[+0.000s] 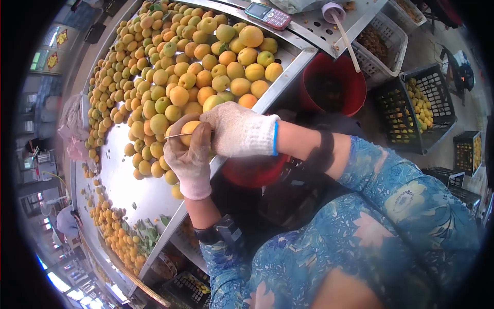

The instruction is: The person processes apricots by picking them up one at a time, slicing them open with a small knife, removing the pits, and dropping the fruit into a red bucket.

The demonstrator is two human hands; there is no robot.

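Hold it softly

Head view: the left hand (186, 157) pinches one fruit (190, 127) by the pile (179, 96). The right hand (231, 127) sits close, fingertips hidden; I can't tell its grip. The fruit looks light, easily bruised, so cup its round sides.

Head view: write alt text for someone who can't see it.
Gloved left hand holds a yellow fruit, a thin strip across it, close beside the gloved right hand, at a metal table heaped with similar fruit.
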